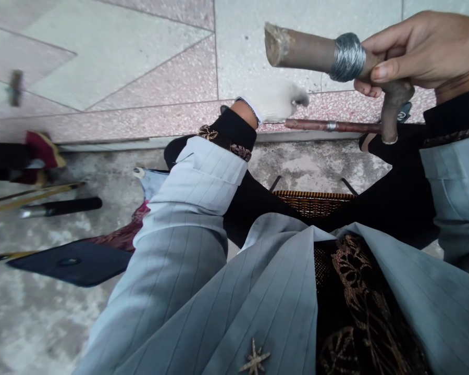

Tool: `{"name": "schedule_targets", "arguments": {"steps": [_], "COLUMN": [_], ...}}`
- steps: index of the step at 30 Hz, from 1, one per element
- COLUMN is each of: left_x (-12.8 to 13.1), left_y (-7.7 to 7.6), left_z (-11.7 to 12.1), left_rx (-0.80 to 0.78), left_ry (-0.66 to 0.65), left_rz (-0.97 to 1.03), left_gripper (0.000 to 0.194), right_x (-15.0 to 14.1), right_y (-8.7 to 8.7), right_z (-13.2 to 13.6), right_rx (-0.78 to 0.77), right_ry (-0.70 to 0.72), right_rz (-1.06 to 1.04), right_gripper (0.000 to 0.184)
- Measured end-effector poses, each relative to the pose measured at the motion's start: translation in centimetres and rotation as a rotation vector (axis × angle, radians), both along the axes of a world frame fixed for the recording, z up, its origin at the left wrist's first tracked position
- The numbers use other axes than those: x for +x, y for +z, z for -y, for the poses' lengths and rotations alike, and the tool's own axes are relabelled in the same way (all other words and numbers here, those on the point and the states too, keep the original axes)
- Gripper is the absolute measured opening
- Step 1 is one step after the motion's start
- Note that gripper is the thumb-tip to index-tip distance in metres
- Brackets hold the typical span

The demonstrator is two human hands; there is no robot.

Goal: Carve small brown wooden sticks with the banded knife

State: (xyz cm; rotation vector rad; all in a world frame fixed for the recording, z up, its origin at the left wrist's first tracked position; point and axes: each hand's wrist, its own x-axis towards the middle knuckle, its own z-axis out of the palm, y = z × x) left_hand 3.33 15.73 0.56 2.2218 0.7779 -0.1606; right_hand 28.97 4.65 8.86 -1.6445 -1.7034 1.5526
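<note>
My right hand [410, 49] is bare and closed around a brown wooden handle [305, 49], near a band of grey wire [347, 56]. The handle is raised at the upper right, its cut end pointing left. A second brown piece [393, 112] hangs down from it under my fingers. My left hand [275, 100] wears a white knitted glove and reaches forward over the tiled floor. It is blurred, and its fingers seem curled near a thin reddish rod [328, 125] lying across. I cannot see whether it grips anything.
A woven basket edge [312, 200] shows between my knees. On the concrete at left lie a black-handled tool [60, 207], yellowish sticks [31, 195], a dark blue cloth [72, 263] and a red object [41, 151]. Pink and grey tiles [140, 67] lie beyond a step.
</note>
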Motion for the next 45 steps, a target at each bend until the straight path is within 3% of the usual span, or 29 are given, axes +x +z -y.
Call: {"name": "schedule_targets", "arguments": {"steps": [1, 4, 6, 11, 14, 18, 22, 26, 28, 30, 32, 34, 37, 40, 42, 45], "left_x": [0.2, 0.9, 1.2, 1.7, 1.7, 1.6, 0.9, 0.2, 0.2, 0.4, 0.6, 0.9, 1.1, 1.4, 1.6, 1.8], "left_y": [-0.1, 0.3, 0.4, -1.4, -1.7, 0.0, 2.1, 3.5, 3.8, 3.9, 3.7, 3.2, 2.0, 0.9, 0.6, 0.6], "left_z": [0.2, 1.0, 1.5, 2.4, 3.0, 3.3, 2.7, 2.5, 2.6, 2.6, 2.5, 2.2, 1.9, 2.1, 2.4, 2.6], "left_rx": [0.010, -0.382, -0.540, -0.552, -0.524, -0.525, -0.470, -0.325, -0.176, -0.069, -0.060, -0.141, -0.326, -0.405, -0.387, -0.343], "left_ry": [0.001, -0.039, -0.073, -0.094, -0.159, -0.176, -0.095, -0.024, 0.007, 0.058, 0.146, 0.234, 0.252, 0.176, 0.120, 0.052], "left_rz": [0.152, 0.559, 0.505, 0.145, 0.130, 0.244, 0.365, 0.344, 0.283, 0.236, 0.246, 0.305, 0.352, 0.339, 0.342, 0.296], "left_gripper": [0.041, 0.029, 0.018, 0.023, 0.020, 0.024, 0.029, 0.034, 0.032, 0.030, 0.026, 0.023, 0.030, 0.043, 0.052, 0.053], "right_x": [-0.1, -0.3, -0.5, -0.3, 0.6, 1.2, 0.3, -0.9, -0.7, 0.2, 1.5, 2.5, 2.3, 0.3, -1.0, -2.1], "right_y": [0.0, -0.2, -0.3, -1.6, -3.0, -3.8, -2.6, -2.4, -3.1, -4.1, -4.6, -4.2, -2.2, -0.6, -0.5, -1.5], "right_z": [-0.1, -0.2, -0.3, -1.0, -1.8, -2.2, -1.9, -2.0, -2.3, -2.6, -2.8, -2.6, -1.7, -0.6, -0.3, -0.9], "right_rx": [-0.001, 0.029, 0.050, 0.259, 0.356, 0.414, 0.329, 0.129, -0.039, -0.213, -0.307, -0.275, -0.187, 0.125, 0.247, 0.227], "right_ry": [0.000, 0.014, -0.013, -0.359, -0.524, -0.630, -0.487, -0.118, 0.105, 0.295, 0.411, 0.437, 0.219, -0.043, -0.237, -0.351], "right_rz": [0.014, -0.005, -0.069, -0.279, -0.155, 0.132, 0.595, 0.932, 0.880, 0.694, 0.464, 0.297, 0.081, -0.086, -0.020, 0.241], "right_gripper": [0.034, 0.023, 0.017, 0.017, 0.015, 0.015, 0.041, 0.043, 0.031, 0.025, 0.033, 0.048, 0.052, 0.025, 0.016, 0.027]}}
